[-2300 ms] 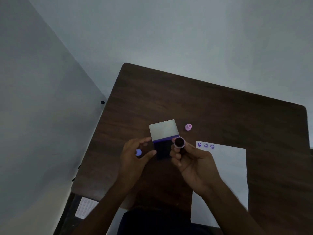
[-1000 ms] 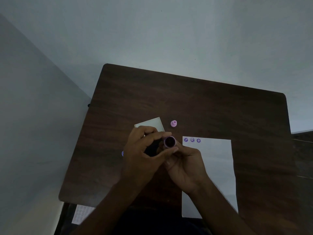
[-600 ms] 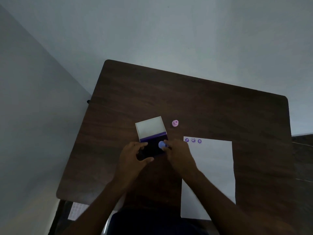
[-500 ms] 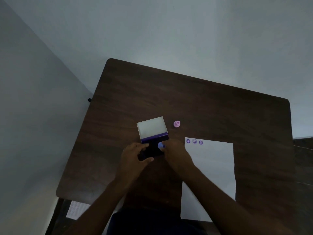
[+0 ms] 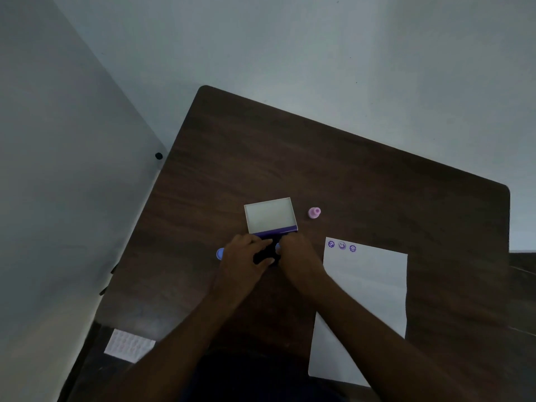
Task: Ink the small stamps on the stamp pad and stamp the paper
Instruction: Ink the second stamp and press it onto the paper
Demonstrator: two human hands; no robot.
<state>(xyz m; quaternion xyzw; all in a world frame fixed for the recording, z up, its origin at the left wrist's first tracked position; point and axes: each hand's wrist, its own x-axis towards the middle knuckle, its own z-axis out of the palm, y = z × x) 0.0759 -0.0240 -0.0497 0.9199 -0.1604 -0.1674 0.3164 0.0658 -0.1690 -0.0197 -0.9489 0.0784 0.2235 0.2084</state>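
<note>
Dark wooden table (image 5: 348,175), grey walls (image 5: 290,39)

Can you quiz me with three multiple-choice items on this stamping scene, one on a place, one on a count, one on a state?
1. Where does the pink stamp stand?
A. on the paper
B. on the table to the right of the stamp pad's open lid
C. inside the lid

2. How many purple prints are on the paper?
A. one
B. three
C. five

3. What state is the stamp pad in?
A. closed
B. open, lid tipped back
C. upside down

Answers:
1 B: it stands on bare table beside the lid.
2 B: three prints sit in a row at the paper's top left corner.
3 B: the pale inside of the lid faces up, and both hands work over the dark ink.
</note>
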